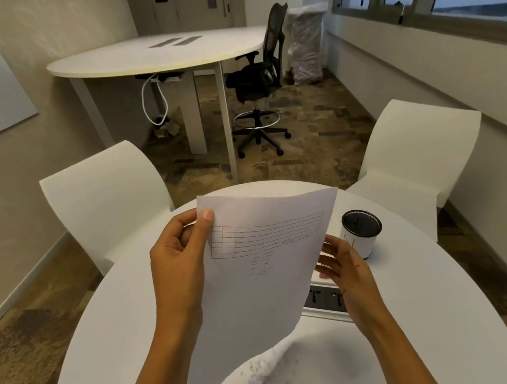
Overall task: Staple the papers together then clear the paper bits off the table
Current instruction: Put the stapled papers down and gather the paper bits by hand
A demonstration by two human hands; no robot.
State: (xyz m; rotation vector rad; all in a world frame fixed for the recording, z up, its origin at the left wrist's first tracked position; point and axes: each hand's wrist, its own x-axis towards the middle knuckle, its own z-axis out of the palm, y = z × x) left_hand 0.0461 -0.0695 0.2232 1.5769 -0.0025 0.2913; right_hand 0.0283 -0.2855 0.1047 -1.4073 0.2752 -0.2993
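White papers [264, 278] with a drawn table and some handwriting hang in the air over the round white table [431, 314]. My left hand [180, 255] pinches their upper left corner, thumb on the front. My right hand [341, 264] touches the right edge with its fingers spread and nearly straight. Small paper bits [265, 372] lie scattered on the table near me, partly under the sheets. A pink thing [323, 275] peeks out behind my right fingers; I cannot tell what it is.
A white cup with a black mesh inside [361, 232] stands at the right of the table. A socket panel [326, 301] is set in the tabletop. Two white chairs [106, 204] [414, 156] stand at the far side. Beyond are a bigger table [156, 55] and a black office chair [257, 88].
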